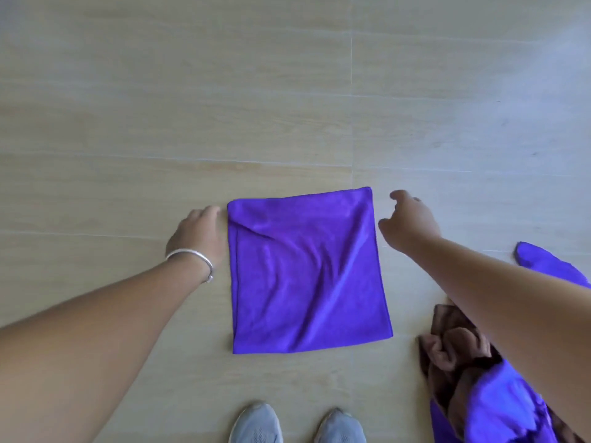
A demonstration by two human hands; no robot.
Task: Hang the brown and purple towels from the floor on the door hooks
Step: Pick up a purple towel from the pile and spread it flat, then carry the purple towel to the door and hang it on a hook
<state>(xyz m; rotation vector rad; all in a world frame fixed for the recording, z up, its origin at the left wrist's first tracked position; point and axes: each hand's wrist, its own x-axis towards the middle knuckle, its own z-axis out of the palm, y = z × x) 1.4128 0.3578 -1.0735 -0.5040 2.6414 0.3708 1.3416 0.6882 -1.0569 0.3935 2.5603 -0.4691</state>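
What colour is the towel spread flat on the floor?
Purple towel, seen best in the head view.

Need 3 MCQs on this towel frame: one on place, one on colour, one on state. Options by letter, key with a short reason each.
1. Where is the crumpled brown towel relative to the flat purple towel?
A. Far left of it
B. Lower right of it
C. On top of it

2. What colour are the shoes?
A. Red
B. Black
C. Light grey

3. What state is the right hand in?
A. Open beside the towel's far right corner, holding nothing
B. Clenched round the brown towel
C. Flat on the towel's middle

Key:
1 B, it lies bunched under the right forearm, by more purple cloth.
2 C, both toes at the bottom edge are pale grey.
3 A, fingers are loosely spread by the corner with no grip on cloth.
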